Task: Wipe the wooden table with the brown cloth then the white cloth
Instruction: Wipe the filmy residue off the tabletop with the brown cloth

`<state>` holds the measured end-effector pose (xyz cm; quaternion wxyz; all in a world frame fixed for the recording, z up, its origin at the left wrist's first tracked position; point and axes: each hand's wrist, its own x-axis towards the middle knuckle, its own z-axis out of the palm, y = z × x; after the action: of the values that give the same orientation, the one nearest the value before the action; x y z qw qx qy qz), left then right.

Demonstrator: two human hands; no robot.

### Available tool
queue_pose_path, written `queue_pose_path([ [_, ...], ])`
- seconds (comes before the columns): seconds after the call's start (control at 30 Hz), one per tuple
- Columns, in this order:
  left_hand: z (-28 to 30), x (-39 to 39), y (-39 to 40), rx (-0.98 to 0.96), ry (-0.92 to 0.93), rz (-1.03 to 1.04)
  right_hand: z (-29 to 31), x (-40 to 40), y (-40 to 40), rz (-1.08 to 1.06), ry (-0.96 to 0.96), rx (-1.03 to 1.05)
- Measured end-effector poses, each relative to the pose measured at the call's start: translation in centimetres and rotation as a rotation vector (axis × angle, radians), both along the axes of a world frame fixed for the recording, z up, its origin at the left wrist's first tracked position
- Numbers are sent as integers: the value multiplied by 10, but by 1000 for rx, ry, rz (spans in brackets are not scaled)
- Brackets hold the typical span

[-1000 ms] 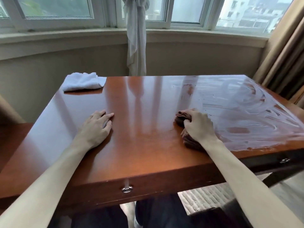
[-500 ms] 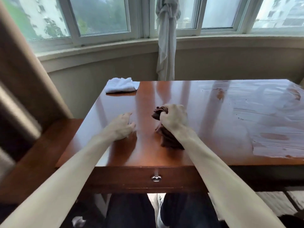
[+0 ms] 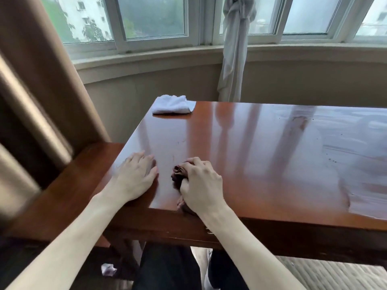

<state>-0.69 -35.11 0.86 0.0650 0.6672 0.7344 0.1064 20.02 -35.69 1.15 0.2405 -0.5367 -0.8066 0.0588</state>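
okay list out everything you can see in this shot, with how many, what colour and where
wooden table: one, glossy reddish brown, centre and right; wet smears on its right part
brown cloth: one, dark brown, bunched near the table's front edge
white cloth: one, white, far left corner of the table
lower wooden surface: one, brown, left of the table
curtain: one, tan, left
tied sheer curtain: one, white, at the window
windows: several panes, white frames, behind
left hand: flat on the table
right hand: grips the brown cloth

- right hand [image 3: 202,185] grips a bunched brown cloth [image 3: 178,177] on the wooden table [image 3: 261,164], near its front left corner
- left hand [image 3: 136,177] rests flat just beside it
- white cloth [image 3: 172,104] lies at the far left corner
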Motion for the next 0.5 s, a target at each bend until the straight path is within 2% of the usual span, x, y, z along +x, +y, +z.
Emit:
queue_pose_path([
  [0.1,3,9,-12,-71,-21,-86,0,48,18,-141,74,-39],
  [0.2,10,7,-42,-142,-53,-211,-1,39,39,-229,41,-20],
  [0.37,7,-9,-77,-185,52,-284,0,-33,28,-29,-50,17],
  [0.5,5,-16,-78,-84,16,-244,-8,-22,-33,167,148,97],
])
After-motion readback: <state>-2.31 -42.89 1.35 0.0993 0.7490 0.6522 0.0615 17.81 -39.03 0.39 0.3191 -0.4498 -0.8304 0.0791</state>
